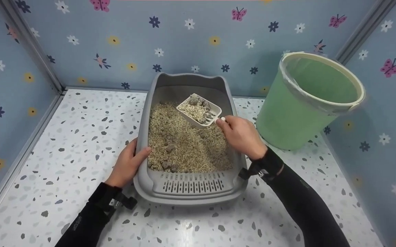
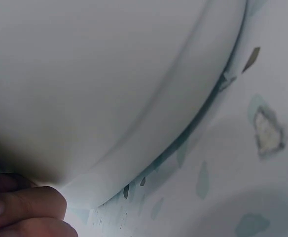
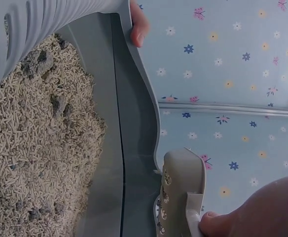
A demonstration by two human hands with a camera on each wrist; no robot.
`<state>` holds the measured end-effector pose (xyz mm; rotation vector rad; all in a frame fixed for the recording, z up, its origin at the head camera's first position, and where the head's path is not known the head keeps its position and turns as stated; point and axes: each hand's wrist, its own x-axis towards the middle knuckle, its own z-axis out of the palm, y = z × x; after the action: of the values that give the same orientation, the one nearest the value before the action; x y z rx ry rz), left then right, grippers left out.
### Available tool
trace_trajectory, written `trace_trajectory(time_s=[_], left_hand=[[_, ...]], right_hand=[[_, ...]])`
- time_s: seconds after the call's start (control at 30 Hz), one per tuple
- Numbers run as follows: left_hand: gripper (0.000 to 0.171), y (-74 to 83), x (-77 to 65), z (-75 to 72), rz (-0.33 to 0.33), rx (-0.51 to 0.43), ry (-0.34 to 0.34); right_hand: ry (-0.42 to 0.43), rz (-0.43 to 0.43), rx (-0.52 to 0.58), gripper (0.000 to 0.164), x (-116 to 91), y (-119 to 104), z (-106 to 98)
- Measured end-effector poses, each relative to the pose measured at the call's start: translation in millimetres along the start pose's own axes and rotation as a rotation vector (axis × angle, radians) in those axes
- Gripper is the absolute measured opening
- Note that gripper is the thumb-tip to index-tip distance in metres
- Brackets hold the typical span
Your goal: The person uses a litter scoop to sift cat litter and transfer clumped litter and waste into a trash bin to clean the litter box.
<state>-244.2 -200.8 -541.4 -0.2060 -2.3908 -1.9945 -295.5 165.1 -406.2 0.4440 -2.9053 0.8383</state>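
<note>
A loaded white plastic scoop [image 1: 193, 121] is gripped by the right hand [image 1: 243, 135], a grey plastic tray [image 1: 191, 198] by the left hand [image 1: 125, 164]. Beside the latter, grey clumps [image 1: 166, 165] are left unscooped.

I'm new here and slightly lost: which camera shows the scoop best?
The head view: from above, it shows the scoop, the litter in it and the right hand gripping its handle. The right wrist view catches only part of it, with some holes; the left wrist view shows none of it.

At the right of the frame stands one green bin [image 1: 282, 118] with clear liner [image 1: 335, 107]; across the top are blue walls [image 1: 201, 56] (printed with flowers [image 1: 154, 22] and butterflies [image 1: 239, 14]).
</note>
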Motion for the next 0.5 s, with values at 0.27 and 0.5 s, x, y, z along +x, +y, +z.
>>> trace_trajectory(time_s=[0.27,0.5], left_hand=[[0.069,1.0,-2.9,1.8,-0.01,0.019,0.001],[0.071,-0.1,-1.9,-0.5,-0.014,0.014,-0.018]], right_hand=[[0.013,-0.012,0.004,0.046,-7.6,5.2,-1.2],[-0.006,0.028,0.0,0.045,-6.6,1.1,-1.7]])
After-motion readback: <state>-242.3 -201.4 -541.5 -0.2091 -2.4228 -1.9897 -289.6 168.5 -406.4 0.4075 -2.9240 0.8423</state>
